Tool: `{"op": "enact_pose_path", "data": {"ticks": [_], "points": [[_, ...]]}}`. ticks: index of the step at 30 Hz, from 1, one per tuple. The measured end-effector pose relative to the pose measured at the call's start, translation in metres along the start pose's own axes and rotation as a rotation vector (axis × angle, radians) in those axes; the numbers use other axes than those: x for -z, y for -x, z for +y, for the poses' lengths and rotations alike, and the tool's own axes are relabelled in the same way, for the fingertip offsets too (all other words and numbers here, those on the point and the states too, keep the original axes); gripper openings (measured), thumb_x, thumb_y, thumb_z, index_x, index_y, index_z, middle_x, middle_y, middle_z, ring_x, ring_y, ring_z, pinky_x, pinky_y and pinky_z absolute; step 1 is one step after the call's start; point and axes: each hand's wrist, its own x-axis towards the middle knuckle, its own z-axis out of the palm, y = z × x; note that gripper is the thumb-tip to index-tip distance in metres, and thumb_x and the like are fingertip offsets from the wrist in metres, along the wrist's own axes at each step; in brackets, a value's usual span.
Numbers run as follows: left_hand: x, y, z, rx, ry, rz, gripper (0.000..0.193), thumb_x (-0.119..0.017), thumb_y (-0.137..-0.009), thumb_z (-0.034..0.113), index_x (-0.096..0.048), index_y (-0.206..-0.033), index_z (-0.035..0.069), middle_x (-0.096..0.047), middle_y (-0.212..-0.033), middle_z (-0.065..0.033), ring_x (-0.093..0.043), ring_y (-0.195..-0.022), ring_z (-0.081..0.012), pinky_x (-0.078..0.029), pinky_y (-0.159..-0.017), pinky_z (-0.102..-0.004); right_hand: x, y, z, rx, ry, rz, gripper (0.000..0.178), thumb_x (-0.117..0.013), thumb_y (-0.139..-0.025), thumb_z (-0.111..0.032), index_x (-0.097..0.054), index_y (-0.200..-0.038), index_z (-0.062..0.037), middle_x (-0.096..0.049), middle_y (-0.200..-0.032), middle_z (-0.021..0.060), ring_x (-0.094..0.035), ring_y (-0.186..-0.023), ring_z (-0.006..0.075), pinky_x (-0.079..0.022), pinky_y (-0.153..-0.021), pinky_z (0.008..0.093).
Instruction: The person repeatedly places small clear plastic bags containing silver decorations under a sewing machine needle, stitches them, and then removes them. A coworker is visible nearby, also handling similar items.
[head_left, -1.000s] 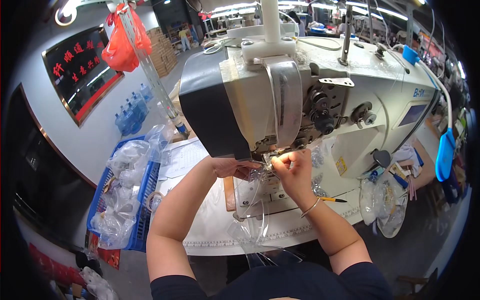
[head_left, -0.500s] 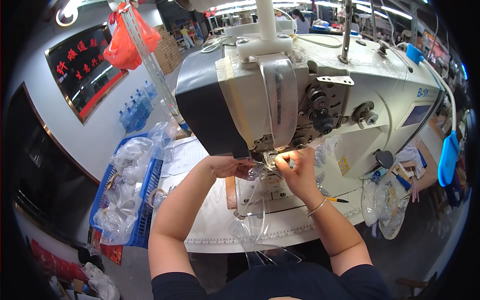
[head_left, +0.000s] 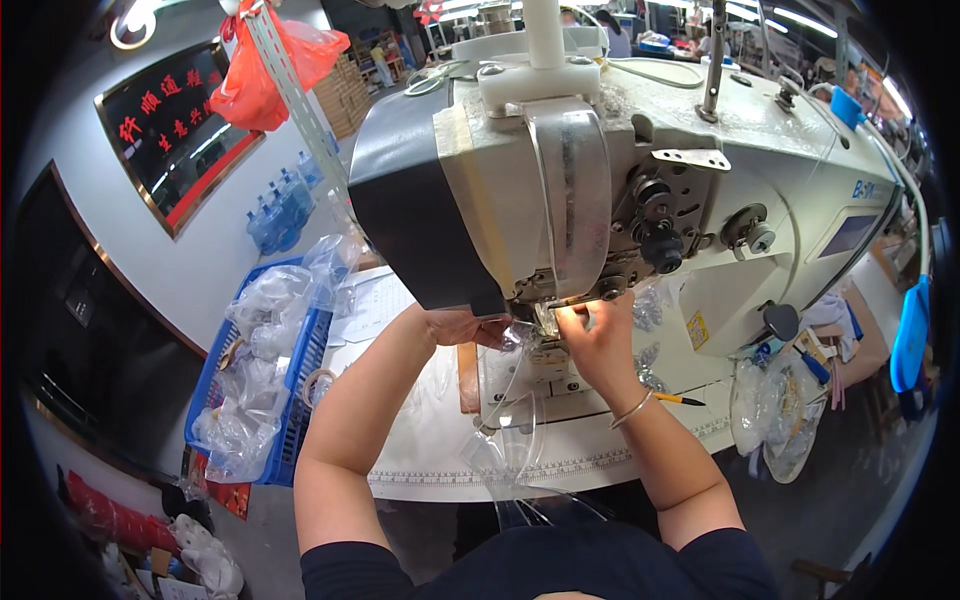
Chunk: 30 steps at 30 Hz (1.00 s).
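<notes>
A large industrial sewing machine (head_left: 480, 180) fills the middle, its lit needle area low at the front. My left hand (head_left: 470, 326) is at the left of the needle, its fingers closed on a piece of clear plastic (head_left: 513, 338). My right hand (head_left: 600, 335) is at the right of the needle, thumb and fingers bent together close to the presser foot; what they hold, if anything, is hidden. Clear plastic strips (head_left: 508, 440) hang from the needle area over the table's front edge (head_left: 440, 490) toward my lap.
A blue basket (head_left: 312, 350) of clear plastic pieces stands left of the table. Papers (head_left: 370, 305) lie behind my left forearm. A yellow pencil-like tool (head_left: 680, 399) lies by my right wrist. Plastic bags (head_left: 775, 410) and a blue-handled tool (head_left: 812, 366) are at the right.
The whole view has shifted slightly, with the machine a little farther right and down. Both hands stay by the needle; my right fingers look slightly more curled.
</notes>
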Motion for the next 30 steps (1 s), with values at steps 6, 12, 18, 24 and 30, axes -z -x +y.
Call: {"op": "enact_pose_path", "data": {"ticks": [6, 12, 18, 24, 30], "points": [[-0.009, 0.003, 0.006, -0.032, 0.030, 0.028, 0.033, -0.065, -0.082, 0.015, -0.055, -0.113, 0.010, -0.062, -0.084, -0.0022, -0.060, -0.070, -0.0116, -0.056, -0.067, -0.0357, 0.001, 0.001, 0.002, 0.050, -0.008, 0.001, 0.009, -0.068, -0.071, -0.013, -0.064, -0.072, -0.0049, -0.055, -0.086, 0.0105, -0.043, -0.091, 0.0311, -0.033, -0.084, 0.0423], [-0.013, -0.001, 0.007, -0.065, -0.047, 0.071, 0.037, -0.066, -0.082, 0.017, -0.054, -0.116, 0.011, -0.062, -0.086, -0.0024, -0.060, -0.069, -0.0108, -0.056, -0.067, -0.0359, 0.000, 0.002, 0.003, 0.013, 0.002, 0.014, 0.009, -0.068, -0.072, -0.013, -0.065, -0.074, -0.0049, -0.055, -0.087, 0.0105, -0.043, -0.091, 0.0306, -0.034, -0.084, 0.0412], [-0.010, -0.001, 0.000, -0.060, -0.062, 0.123, 0.036, -0.067, -0.079, 0.012, -0.056, -0.113, 0.007, -0.063, -0.087, -0.0026, -0.062, -0.077, -0.0138, -0.054, -0.071, -0.0358, -0.001, -0.001, 0.001, 0.007, -0.013, -0.014, 0.008, -0.068, -0.072, -0.012, -0.064, -0.075, -0.0060, -0.056, -0.084, 0.0096, -0.044, -0.090, 0.0283, -0.034, -0.083, 0.0396], [-0.031, 0.032, -0.045, -0.013, -0.028, -0.012, 0.035, -0.067, -0.073, 0.005, -0.056, -0.105, -0.003, -0.065, -0.091, -0.0104, -0.064, -0.086, -0.0201, -0.053, -0.081, -0.0370, 0.045, 0.030, -0.002, 0.094, -0.233, -0.180, 0.013, -0.065, -0.073, -0.009, -0.062, -0.086, -0.0060, -0.054, -0.090, 0.0080, -0.048, -0.093, 0.0262, -0.037, -0.085, 0.0368], [-0.066, 0.064, -0.147, -0.286, 0.182, 0.093, 0.031, -0.064, -0.076, 0.004, -0.053, -0.105, -0.001, -0.059, -0.108, -0.0183, -0.062, -0.097, -0.0252, -0.052, -0.081, -0.0354, 0.118, 0.126, 0.072, 0.032, 0.257, -0.395, 0.024, -0.067, -0.070, -0.004, -0.061, -0.093, -0.0044, -0.057, -0.097, 0.0101, -0.053, -0.095, 0.0300, -0.044, -0.082, 0.0366]]}}
